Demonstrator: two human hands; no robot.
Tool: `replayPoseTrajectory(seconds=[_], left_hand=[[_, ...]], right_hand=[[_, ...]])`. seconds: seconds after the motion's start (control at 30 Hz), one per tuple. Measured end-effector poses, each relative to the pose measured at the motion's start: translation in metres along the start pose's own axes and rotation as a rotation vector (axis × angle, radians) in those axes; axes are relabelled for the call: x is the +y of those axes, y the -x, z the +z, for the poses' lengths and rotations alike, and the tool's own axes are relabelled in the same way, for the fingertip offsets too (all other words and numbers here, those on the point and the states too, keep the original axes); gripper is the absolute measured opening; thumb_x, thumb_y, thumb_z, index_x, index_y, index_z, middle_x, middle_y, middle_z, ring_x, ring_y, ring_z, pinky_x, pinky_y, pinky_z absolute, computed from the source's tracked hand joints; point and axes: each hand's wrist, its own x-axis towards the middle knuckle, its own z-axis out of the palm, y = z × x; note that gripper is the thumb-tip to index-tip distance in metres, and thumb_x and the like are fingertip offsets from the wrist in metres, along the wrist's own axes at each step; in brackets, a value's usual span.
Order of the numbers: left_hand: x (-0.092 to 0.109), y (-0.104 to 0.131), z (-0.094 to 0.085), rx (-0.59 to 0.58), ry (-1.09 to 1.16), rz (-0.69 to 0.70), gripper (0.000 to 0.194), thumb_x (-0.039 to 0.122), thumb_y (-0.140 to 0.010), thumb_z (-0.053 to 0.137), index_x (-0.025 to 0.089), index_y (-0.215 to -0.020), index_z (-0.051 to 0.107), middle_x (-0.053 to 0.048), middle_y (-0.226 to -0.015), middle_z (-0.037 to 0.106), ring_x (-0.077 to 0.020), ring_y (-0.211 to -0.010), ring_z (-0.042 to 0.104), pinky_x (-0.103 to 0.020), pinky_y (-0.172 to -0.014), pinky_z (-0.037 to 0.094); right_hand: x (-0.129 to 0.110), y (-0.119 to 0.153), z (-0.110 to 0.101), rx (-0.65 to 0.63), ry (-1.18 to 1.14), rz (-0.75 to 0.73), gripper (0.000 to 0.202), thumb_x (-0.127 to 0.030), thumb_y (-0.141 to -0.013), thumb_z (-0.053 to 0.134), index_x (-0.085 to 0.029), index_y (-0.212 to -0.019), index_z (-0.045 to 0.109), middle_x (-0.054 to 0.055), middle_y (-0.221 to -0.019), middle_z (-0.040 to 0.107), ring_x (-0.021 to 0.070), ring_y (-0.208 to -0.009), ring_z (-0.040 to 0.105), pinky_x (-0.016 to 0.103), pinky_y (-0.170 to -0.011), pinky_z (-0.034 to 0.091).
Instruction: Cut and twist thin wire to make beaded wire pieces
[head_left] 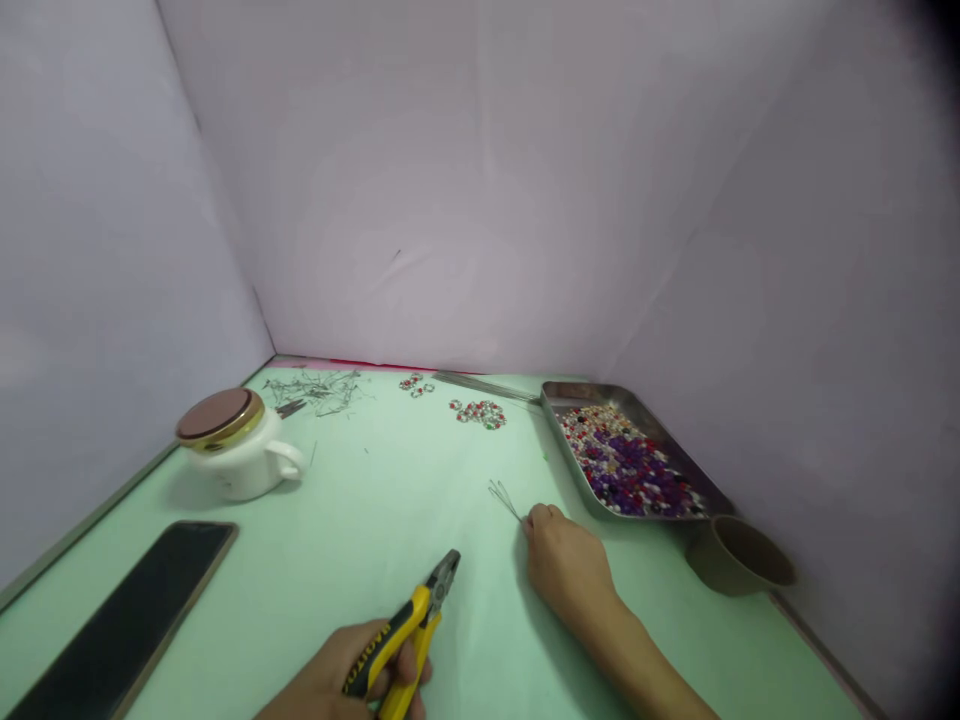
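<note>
Nearest to you, your left hand (352, 675) was wrapped around the yellow-handled pliers (409, 630), fingers clamped on the grips, the nose pointing up and away over the green table (390, 500) with nothing caught in it. Just beyond, your right hand (566, 565) rested on the table, fingertips pinched together on the near end of a few thin wire pins (504, 497) that fanned out past them; no bead showed on those pins, so I judge this piece was only being started.

To your left lay a dark phone (127, 620), and behind it a white lidded mug (236, 445). To your right stood a small brown cup (739, 565), and past it the metal tray (559, 400), well filled with loose red, white and purple beads (626, 465).

Farthest off, near the back wall, a few finished beaded rings (478, 412) lay in two small groups, beside a pile of spare pins (319, 390). By that showing, a handful were done and much stock was left.
</note>
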Motion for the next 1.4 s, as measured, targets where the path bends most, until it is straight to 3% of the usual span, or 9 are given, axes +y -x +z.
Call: replayPoseTrajectory(seconds=[0.17,0.33,0.43,0.5,0.63,0.73,0.87,1.17,1.4], left_hand=[[0.006,0.014,0.010,-0.031,0.029,0.067,0.026,0.000,-0.050,0.046,0.015,-0.070,0.052,-0.006,-0.080,0.050,-0.0209,-0.077,0.051,-0.029,-0.054,0.042],[0.005,0.018,0.012,-0.024,0.063,0.103,0.036,-0.004,-0.044,0.035,0.015,-0.072,0.050,-0.006,-0.079,0.051,-0.0208,-0.077,0.052,-0.032,-0.054,0.043],[0.003,0.017,0.008,-0.052,0.094,0.100,0.039,-0.005,-0.044,0.034,0.015,-0.074,0.051,-0.006,-0.081,0.053,-0.0206,-0.079,0.052,-0.033,-0.058,0.043],[0.002,0.016,0.006,-0.063,0.113,0.108,0.038,-0.005,-0.046,0.035,0.015,-0.074,0.052,-0.006,-0.082,0.054,-0.0203,-0.078,0.052,-0.032,-0.058,0.042],[0.001,0.012,0.005,-0.080,0.170,0.141,0.040,-0.005,-0.044,0.035,0.013,-0.074,0.055,-0.008,-0.084,0.056,-0.0210,-0.080,0.052,-0.033,-0.060,0.042],[-0.001,0.008,0.003,-0.075,0.232,0.173,0.043,-0.005,-0.044,0.036,0.012,-0.077,0.057,-0.010,-0.086,0.057,-0.0221,-0.084,0.052,-0.035,-0.066,0.041],[0.000,0.005,0.001,-0.057,0.262,0.188,0.042,-0.004,-0.047,0.036,0.011,-0.079,0.058,-0.012,-0.092,0.055,-0.0231,-0.088,0.050,-0.037,-0.068,0.041],[0.001,0.004,-0.002,-0.041,0.291,0.166,0.043,-0.005,-0.047,0.037,0.011,-0.079,0.060,-0.011,-0.098,0.054,-0.0221,-0.091,0.049,-0.032,-0.068,0.040],[0.000,0.003,0.001,-0.053,0.257,0.240,0.043,-0.004,-0.045,0.037,0.011,-0.079,0.060,-0.012,-0.100,0.052,-0.0232,-0.093,0.048,-0.034,-0.069,0.040]], right_hand=[[0.000,0.008,0.001,0.051,-0.011,-0.053,0.018,-0.013,-0.081,0.034,-0.011,-0.078,0.051,0.010,-0.077,0.057,0.0199,-0.065,0.057,0.027,-0.049,0.025],[0.007,0.014,0.002,0.139,-0.270,0.013,0.016,-0.018,-0.082,0.033,-0.015,-0.076,0.047,0.006,-0.072,0.056,0.0169,-0.064,0.053,0.026,-0.052,0.025],[0.006,0.015,0.006,0.197,-0.632,0.043,0.014,-0.022,-0.082,0.032,-0.018,-0.073,0.042,0.000,-0.061,0.050,0.0138,-0.056,0.047,0.025,-0.052,0.028],[-0.001,0.017,0.008,0.160,-1.002,0.037,0.015,-0.026,-0.081,0.034,-0.019,-0.069,0.039,-0.003,-0.055,0.045,0.0114,-0.049,0.042,0.024,-0.049,0.030],[-0.019,0.023,0.009,-0.148,-1.729,0.045,0.017,-0.034,-0.074,0.050,-0.018,-0.072,0.043,-0.006,-0.052,0.045,0.0075,-0.040,0.038,0.021,-0.040,0.031],[-0.026,0.028,0.007,-0.238,-1.963,0.066,0.029,-0.034,-0.066,0.061,-0.015,-0.085,0.051,-0.004,-0.054,0.050,0.0067,-0.043,0.044,0.021,-0.044,0.037],[-0.026,0.031,0.007,-0.272,-2.021,0.061,0.029,-0.035,-0.064,0.065,-0.012,-0.079,0.058,-0.003,-0.056,0.053,0.0063,-0.046,0.048,0.022,-0.048,0.042],[-0.028,0.033,0.005,-0.271,-1.978,0.089,0.028,-0.037,-0.062,0.064,-0.014,-0.070,0.052,-0.001,-0.051,0.058,0.0094,-0.041,0.052,0.024,-0.045,0.043],[-0.029,0.035,0.002,-0.189,-1.823,0.115,0.023,-0.034,-0.062,0.062,-0.014,-0.065,0.050,0.000,-0.050,0.059,0.0098,-0.042,0.052,0.022,-0.043,0.042]])
